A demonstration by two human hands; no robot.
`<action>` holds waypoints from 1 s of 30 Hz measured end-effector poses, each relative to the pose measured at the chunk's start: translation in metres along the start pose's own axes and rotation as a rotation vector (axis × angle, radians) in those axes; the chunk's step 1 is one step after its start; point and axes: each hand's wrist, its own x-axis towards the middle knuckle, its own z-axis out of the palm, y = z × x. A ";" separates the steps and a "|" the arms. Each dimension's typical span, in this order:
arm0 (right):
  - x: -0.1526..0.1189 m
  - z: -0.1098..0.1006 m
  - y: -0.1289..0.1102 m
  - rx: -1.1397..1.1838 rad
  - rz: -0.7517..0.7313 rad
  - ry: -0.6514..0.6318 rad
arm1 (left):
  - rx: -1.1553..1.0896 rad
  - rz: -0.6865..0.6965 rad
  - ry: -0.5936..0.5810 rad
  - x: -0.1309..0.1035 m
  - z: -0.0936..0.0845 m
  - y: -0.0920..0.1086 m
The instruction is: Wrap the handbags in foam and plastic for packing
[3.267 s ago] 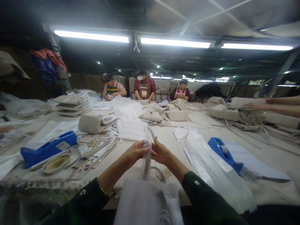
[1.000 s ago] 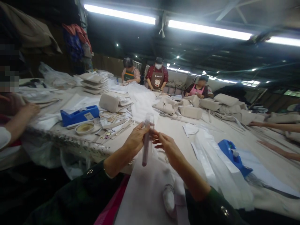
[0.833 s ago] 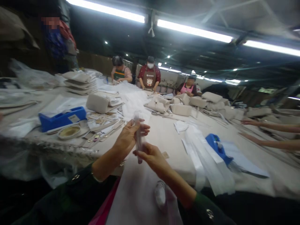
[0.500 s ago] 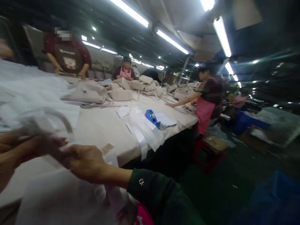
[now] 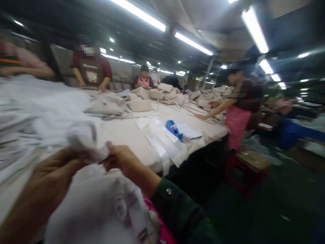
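A pale bag hangs close in front of me at the bottom, blurred, with a round fitting on its side. Its looped strap, apparently with thin white wrapping about it, rises above the table edge. My left hand is closed round the base of this loop. To its right, my right hand pinches the strap's other end. A small dark tip shows at the right fingertips, too blurred to name.
The table bears white strips, a blue tape dispenser and a heap of beige bags. White sheeting lies left. Several co-workers stand around, one in a pink apron near a red stool.
My view has swung left, so the table sits further right. Both hands have shifted right in view; the right hand now pinches with its fingertips rather than a full fist.
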 end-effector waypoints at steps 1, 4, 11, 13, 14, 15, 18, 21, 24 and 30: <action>-0.003 0.000 -0.004 0.035 0.004 -0.022 | -0.103 0.018 0.079 -0.009 -0.016 0.004; -0.004 -0.001 -0.005 0.047 -0.064 -0.050 | -0.430 0.036 0.117 -0.026 -0.039 0.011; -0.014 0.006 -0.004 -0.574 -0.420 0.005 | -0.622 -0.018 0.104 -0.022 -0.039 0.004; -0.015 0.008 -0.006 -0.737 -0.529 0.011 | -0.654 -0.056 0.127 -0.023 -0.039 0.003; -0.015 0.008 -0.006 -0.800 -0.569 0.014 | -0.670 -0.074 0.131 -0.023 -0.040 0.002; -0.015 0.008 -0.006 -0.855 -0.600 0.018 | -0.688 -0.090 0.131 -0.023 -0.040 0.001; -0.013 0.009 -0.005 -0.984 -0.678 0.021 | -0.737 -0.111 0.131 -0.024 -0.041 0.000; -0.013 0.007 -0.003 -1.083 -0.779 0.032 | -0.770 -0.112 0.103 -0.026 -0.042 -0.001; -0.012 0.005 -0.003 -1.157 -0.858 0.038 | -0.776 -0.119 0.028 -0.029 -0.045 -0.002; -0.013 0.001 -0.007 -1.238 -0.971 -0.036 | -0.792 -0.129 -0.060 -0.035 -0.047 -0.004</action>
